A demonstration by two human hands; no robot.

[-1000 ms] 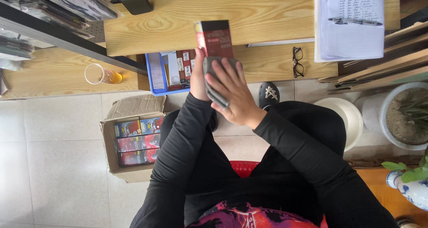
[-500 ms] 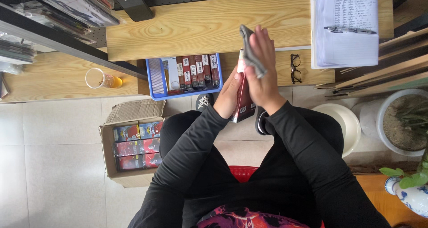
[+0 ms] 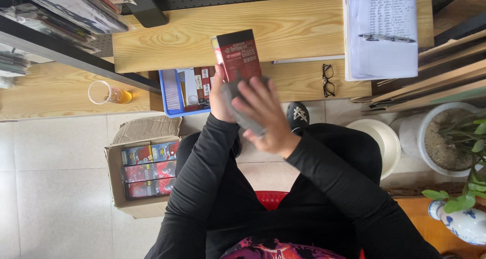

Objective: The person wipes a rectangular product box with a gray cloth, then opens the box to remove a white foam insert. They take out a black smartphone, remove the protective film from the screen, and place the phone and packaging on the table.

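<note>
Two hands raised over the lap, close together, in front of the desk (image 3: pixel 304 24) near edge. Left hand (image 3: pixel 218 94) wrapped round the lower end of a flat red-and-black box (image 3: pixel 237 59), holding it upright and slightly tilted, its top reaching up over the light wood desk surface. Right hand (image 3: pixel 266 115) pressed flat against a grey cloth (image 3: pixel 243 104), fingers spread, cloth lying against the lower face of the box; touching the left hand's side. Right hand's grip on the cloth more a flat press than a closed fist; whether the fingers curl round it cannot be told.

Below the near edge of the desk, on a lower wooden shelf, a blue tray (image 3: pixel 172 94) with small red and white packs standing in it, just left of the held box. Further left on the same shelf, a clear cup (image 3: pixel 101 93) with an orange thing beside it. On the floor under that, an open cardboard carton (image 3: pixel 144 163) filled with rows of red boxes. Black glasses (image 3: pixel 328 80) lying on the shelf right of the hands. At the desk's right end, a notebook (image 3: pixel 382 31) with a pen (image 3: pixel 386 37) laid across it. Potted plant (image 3: pixel 453 137) and a white bowl (image 3: pixel 377 140) on the floor at the far right.
</note>
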